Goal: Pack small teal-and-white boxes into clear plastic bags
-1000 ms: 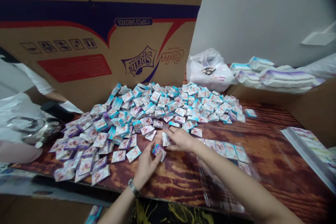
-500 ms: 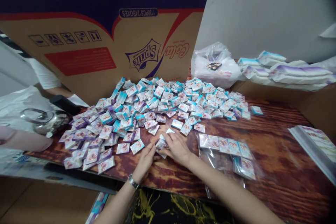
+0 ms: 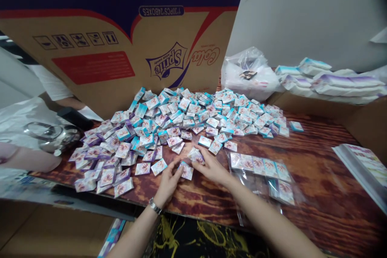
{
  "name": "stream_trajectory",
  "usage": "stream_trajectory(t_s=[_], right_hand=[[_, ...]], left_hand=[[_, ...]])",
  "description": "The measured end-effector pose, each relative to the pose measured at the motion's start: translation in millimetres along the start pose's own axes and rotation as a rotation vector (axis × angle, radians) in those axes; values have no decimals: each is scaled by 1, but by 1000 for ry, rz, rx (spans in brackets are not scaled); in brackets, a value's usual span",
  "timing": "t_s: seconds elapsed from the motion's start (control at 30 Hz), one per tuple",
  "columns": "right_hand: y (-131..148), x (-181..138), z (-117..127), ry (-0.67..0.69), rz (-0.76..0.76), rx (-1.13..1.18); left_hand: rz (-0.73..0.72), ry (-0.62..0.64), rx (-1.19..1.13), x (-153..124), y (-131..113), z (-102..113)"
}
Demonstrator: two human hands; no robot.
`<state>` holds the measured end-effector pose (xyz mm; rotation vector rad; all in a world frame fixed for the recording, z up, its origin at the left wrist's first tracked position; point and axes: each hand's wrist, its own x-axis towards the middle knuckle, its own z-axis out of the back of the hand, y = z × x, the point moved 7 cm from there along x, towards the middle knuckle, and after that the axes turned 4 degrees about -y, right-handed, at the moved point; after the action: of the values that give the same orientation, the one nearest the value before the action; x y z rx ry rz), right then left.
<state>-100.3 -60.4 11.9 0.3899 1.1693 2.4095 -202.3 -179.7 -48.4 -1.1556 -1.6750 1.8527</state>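
In front of me, my right hand has its thumb and fingers around a small purple-and-white printed box. Just below it, my left hand grips the left edge of another small box with thumb and fingers; the fingertips beneath are partly hidden. Beyond both hands spreads a large heap of similar small boxes, white with blue or purple edges and a red hand print. To the right of my right arm, a clear plastic bag lies with a row of these boxes and more below it.
A large cardboard carton stands behind the heap. White plastic bags and wrapped packs sit at the back right. A stack of printed sheets lies right. At left are a shiny metal object and another person's arm.
My hands have moved apart slightly. The boxes that were together between them are now separate, one at each hand. The heap and the bag look the same.
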Motion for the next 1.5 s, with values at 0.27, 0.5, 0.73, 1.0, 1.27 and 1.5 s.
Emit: stream_trajectory(t_s=[0.27,0.5,0.73,1.0,1.27,1.5], right_hand=[[23,-14,-10,254,88,-22],[31,-44,-23,201,277,-172],[-3,-53,-45,103,214,-427],[-6,-47,-49,67,81,-550],[-11,-47,-40,97,-2,-208],[-6,-47,-41,77,111,-57]], left_hand=[[-81,71,-126,0,-14,-6],[-138,279,-1,-19,-9,-17],[-393,316,509,-46,-2,-12],[-536,-11,611,-49,6,-13],[-636,60,802,-49,3,-17],[-591,137,810,-51,19,-38]])
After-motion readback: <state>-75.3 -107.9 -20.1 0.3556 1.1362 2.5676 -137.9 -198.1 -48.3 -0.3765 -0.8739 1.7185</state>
